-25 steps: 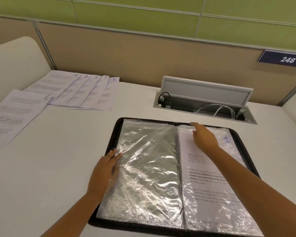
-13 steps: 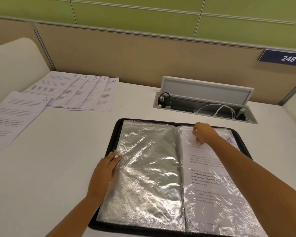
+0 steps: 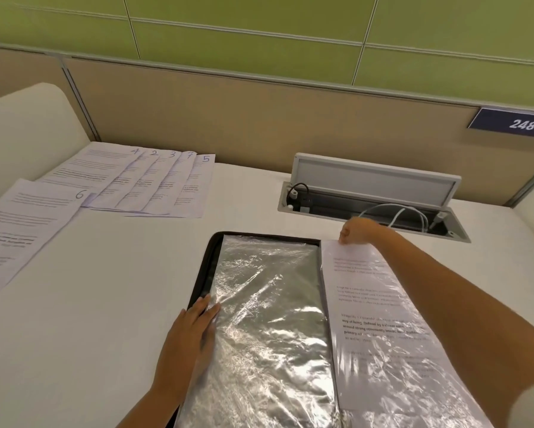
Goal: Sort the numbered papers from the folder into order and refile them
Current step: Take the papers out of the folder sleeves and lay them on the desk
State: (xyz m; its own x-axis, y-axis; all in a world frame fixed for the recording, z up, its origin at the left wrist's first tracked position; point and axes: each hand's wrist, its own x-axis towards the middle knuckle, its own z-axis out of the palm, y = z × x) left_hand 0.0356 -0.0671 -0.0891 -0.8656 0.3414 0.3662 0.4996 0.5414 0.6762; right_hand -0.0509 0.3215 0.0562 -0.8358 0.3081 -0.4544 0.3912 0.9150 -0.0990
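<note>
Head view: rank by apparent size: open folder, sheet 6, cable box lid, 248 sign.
1. open folder
2. sheet 6
3. cable box lid
4. 248 sign
The folder lies nearest the camera, which inflates it.

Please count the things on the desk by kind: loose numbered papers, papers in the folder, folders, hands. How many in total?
Loose numbered papers: 6, namely sheet 4, sheet 2, sheet 3, sheet 7, sheet 5, sheet 6
Papers at the folder: 1, the sleeved sheet
Folders: 1, the folder
Hands: 2, left hand, right hand
Total: 10
</note>
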